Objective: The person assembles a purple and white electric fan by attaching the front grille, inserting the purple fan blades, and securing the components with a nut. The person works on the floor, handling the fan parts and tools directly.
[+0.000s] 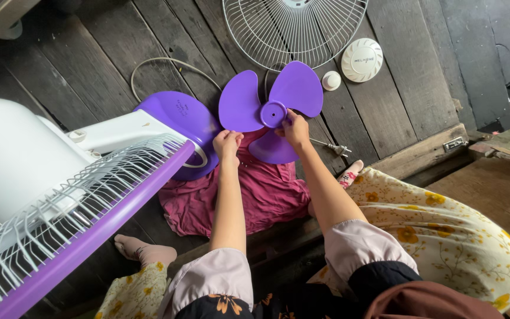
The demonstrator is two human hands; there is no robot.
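Note:
A purple three-bladed fan blade (249,103) is held up over the dark plank floor. My right hand (296,129) grips it at the round hub, thumb by the centre hole. My left hand (227,145) is closed on a bunched part of a maroon cloth (267,195) that lies beneath the blade. Left of my hands stands the fan body: a white motor housing (13,153), a white rear wire guard with a purple rim (90,227), and a purple base (184,118).
A white front wire grille (293,26) lies at the top of the floor. Beside it sit a round white cap (362,59) and a small white knob (331,80). A pale power cord (166,62) loops away, its plug (337,149) near my right wrist. A wooden step (420,156) rises at right.

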